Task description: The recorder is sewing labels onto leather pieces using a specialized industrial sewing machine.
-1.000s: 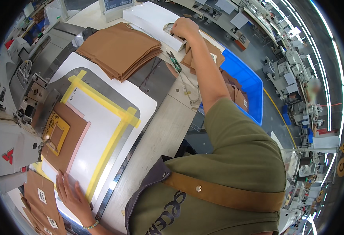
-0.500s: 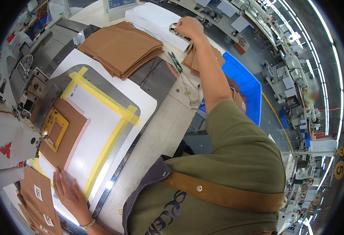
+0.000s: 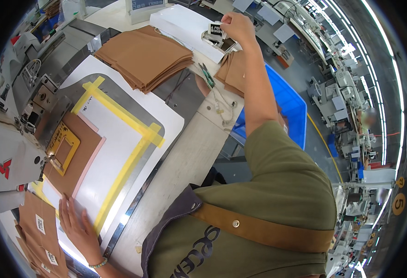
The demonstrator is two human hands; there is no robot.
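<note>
Right hand (image 3: 239,29) shifted, grip clamped on 1 black label (image 3: 215,29); left hand (image 3: 80,231), grip apart, near 3 tags (image 3: 40,224).

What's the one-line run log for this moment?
left hand: open, at lower edge of brown panel | right hand: at black-and-white label, grip unclear | nearby: brown stack, green-handled snips, blue bin

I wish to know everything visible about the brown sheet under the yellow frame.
The brown sheet lies flat on a white surface beside the machine head; it looks matte, perhaps cloth or leather. A pink strip borders its right side; a yellow open-centred frame lies on it. The left hand lies at its near end; contact is unclear.
</note>
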